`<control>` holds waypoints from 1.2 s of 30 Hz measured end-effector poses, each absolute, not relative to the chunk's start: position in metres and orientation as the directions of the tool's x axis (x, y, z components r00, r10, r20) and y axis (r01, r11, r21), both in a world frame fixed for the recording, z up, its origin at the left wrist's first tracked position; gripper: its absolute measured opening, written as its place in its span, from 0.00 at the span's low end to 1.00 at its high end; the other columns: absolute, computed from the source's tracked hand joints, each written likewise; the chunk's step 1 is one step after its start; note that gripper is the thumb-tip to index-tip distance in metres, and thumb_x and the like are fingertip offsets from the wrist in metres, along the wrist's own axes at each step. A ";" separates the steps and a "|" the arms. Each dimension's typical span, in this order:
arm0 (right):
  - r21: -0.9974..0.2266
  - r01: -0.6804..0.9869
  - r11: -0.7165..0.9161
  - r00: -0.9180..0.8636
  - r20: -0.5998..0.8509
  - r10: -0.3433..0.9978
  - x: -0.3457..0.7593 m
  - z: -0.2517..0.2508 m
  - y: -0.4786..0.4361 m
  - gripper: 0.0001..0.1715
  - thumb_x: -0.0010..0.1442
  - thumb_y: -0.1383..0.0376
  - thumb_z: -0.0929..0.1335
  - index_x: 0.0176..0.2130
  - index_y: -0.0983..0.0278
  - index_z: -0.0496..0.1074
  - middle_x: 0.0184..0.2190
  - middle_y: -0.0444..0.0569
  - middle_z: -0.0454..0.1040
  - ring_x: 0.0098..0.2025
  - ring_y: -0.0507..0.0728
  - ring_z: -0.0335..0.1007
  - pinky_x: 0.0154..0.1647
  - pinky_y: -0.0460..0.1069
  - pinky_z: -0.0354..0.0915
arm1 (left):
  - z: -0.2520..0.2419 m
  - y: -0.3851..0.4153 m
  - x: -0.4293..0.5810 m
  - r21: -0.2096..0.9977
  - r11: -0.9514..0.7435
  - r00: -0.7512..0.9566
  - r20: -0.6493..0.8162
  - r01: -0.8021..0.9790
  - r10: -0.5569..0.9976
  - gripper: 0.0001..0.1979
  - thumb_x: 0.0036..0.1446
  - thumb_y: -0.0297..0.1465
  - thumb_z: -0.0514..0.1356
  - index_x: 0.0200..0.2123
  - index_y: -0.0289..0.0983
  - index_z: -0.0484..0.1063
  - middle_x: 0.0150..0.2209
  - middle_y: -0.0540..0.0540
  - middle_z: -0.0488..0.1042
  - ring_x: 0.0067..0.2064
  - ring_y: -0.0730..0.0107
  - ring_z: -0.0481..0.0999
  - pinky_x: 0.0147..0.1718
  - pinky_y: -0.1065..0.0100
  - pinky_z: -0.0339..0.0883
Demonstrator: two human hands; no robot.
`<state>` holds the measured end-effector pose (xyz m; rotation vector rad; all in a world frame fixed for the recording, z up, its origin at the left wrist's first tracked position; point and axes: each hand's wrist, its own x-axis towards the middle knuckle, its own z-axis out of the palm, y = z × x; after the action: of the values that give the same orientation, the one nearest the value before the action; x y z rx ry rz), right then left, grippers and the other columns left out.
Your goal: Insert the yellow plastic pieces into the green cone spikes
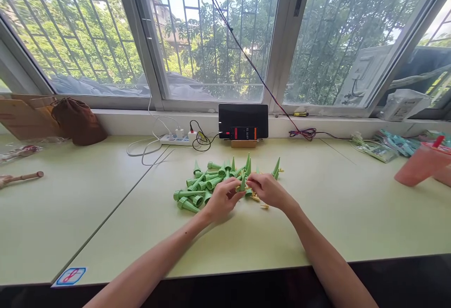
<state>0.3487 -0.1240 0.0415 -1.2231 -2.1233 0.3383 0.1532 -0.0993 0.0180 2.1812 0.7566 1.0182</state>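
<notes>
My left hand [225, 197] is closed around a green plastic watering spike [243, 185], its pointed end up. Just right of it, my right hand [267, 188] is pinched at the spike's side; whatever lies between those fingertips is hidden or too small to name. Beyond and left of my hands lies a loose pile of similar green spikes [190, 194] with ribbed round caps, most on their sides. A few spikes stand point up, one of them at the right [276, 167]. Small yellow plastic pieces [264, 206] are scattered under and beside my right hand.
A phone [244, 133] leans against a black tablet-like panel [225, 111] at the back. Left of it, a power strip [176, 139] trails cables. A pink cup [419, 162] with a straw stands at right. Farther left are a brown bag [79, 120] and a wooden stick [24, 176].
</notes>
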 end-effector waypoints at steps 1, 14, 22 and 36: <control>-0.514 0.673 0.531 -0.351 0.410 0.842 0.349 0.042 -0.124 0.14 0.68 0.64 0.60 0.29 0.62 0.64 0.24 0.43 0.70 0.24 0.51 0.60 0.28 0.46 0.53 | 0.018 -0.099 0.153 0.719 -0.654 0.543 0.461 0.235 0.702 0.10 0.60 0.33 0.58 0.28 0.36 0.63 0.30 0.51 0.61 0.26 0.78 0.62 0.21 0.76 0.59; -0.512 0.674 0.531 -0.347 0.416 0.841 0.348 0.042 -0.124 0.14 0.67 0.65 0.60 0.29 0.62 0.65 0.23 0.43 0.69 0.24 0.51 0.58 0.28 0.46 0.54 | 0.015 -0.099 0.153 0.723 -0.644 0.541 0.448 0.249 0.712 0.09 0.60 0.32 0.58 0.29 0.36 0.64 0.31 0.51 0.61 0.26 0.78 0.62 0.22 0.75 0.60; -0.515 0.674 0.530 -0.344 0.416 0.842 0.348 0.042 -0.124 0.14 0.67 0.64 0.60 0.29 0.62 0.65 0.23 0.43 0.69 0.24 0.51 0.59 0.28 0.46 0.54 | 0.015 -0.099 0.152 0.719 -0.647 0.542 0.448 0.253 0.711 0.09 0.60 0.33 0.58 0.30 0.36 0.65 0.31 0.51 0.61 0.27 0.78 0.63 0.22 0.75 0.60; -0.513 0.670 0.537 -0.356 0.412 0.839 0.348 0.043 -0.124 0.14 0.67 0.65 0.60 0.29 0.62 0.64 0.24 0.43 0.70 0.24 0.51 0.59 0.28 0.46 0.53 | 0.016 -0.099 0.152 0.712 -0.654 0.539 0.458 0.254 0.707 0.10 0.60 0.32 0.58 0.28 0.36 0.63 0.30 0.51 0.61 0.25 0.78 0.61 0.21 0.74 0.58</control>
<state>0.3480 -0.1241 0.0430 -1.2146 -2.1303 0.3377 0.1524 -0.0990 0.0164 2.1944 0.7740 1.0153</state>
